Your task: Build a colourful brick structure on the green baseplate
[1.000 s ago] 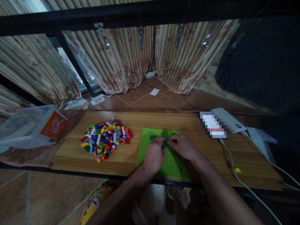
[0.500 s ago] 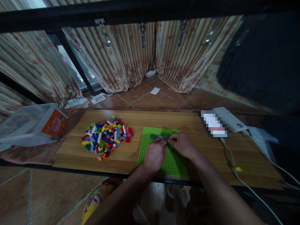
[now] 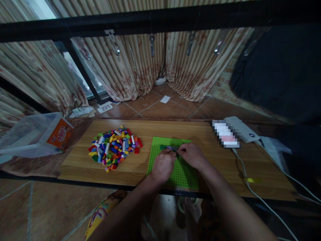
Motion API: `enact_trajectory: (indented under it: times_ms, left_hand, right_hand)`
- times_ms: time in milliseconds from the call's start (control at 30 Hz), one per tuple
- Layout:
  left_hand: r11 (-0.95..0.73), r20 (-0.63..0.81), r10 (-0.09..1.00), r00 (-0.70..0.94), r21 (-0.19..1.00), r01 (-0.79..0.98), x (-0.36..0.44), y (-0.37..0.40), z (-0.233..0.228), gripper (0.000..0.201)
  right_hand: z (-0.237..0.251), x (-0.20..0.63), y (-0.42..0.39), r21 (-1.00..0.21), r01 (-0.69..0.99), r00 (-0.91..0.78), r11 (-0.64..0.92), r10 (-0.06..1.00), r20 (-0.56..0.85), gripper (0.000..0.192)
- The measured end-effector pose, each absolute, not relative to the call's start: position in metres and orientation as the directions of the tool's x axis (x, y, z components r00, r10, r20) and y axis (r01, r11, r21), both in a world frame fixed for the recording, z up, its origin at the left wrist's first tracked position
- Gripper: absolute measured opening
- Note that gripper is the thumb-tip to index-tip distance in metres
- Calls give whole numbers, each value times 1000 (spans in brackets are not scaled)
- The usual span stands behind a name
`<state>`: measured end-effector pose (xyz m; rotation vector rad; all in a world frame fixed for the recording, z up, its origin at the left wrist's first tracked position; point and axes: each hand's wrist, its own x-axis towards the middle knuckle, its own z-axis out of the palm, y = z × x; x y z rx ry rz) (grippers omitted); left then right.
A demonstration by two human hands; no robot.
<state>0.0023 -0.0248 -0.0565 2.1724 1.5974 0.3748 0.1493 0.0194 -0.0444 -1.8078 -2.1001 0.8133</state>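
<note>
A long wooden counter (image 3: 175, 129) runs across the view, with striped curtains (image 3: 130, 67) hanging behind it over a tiled floor (image 3: 160, 107). At the counter's left end lies a clear plastic bin (image 3: 27, 135) on its side, bearing an orange label. Toward the right end sits a white box (image 3: 242, 129), and a white cable (image 3: 250, 187) trails from it over the counter's near edge. In the middle lies a bright green baseplate (image 3: 185, 172), flat and close to the near edge. To its left, apart from it, a loose pile of coloured bricks (image 3: 114, 147) is heaped on the wood. Both hands meet over the far part of the baseplate: the left hand (image 3: 163, 164) rests knuckles-up with its fingers curled narrow, and the right hand (image 3: 191, 154) is just beside it, fingers pinched together. Between their fingertips a short row of dark bricks (image 3: 168, 147) sits on the baseplate near its far edge; the light is dim, so it is hard to tell whether either hand actually grips a brick or only presses on the row.
</note>
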Motion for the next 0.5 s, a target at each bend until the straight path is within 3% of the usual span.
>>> enact_trajectory:
  times_ms: [167,333,500]
  left_hand:
    - [-253,44,962,270,516,818,3,-28,-58,19]
    - [-282,127,956,265,651,705,-5,-28,-62,26]
    - [-217,120,975,188,708,672,-13,-22,-60,25]
  right_hand:
    - [-44,150,18,-552,829,-211,90,965,-159,22]
    - [-45,158,20,-562,819,-247,114,954,-166,22]
    - [-42,164,21,-584,801,-291,130,938,-190,22]
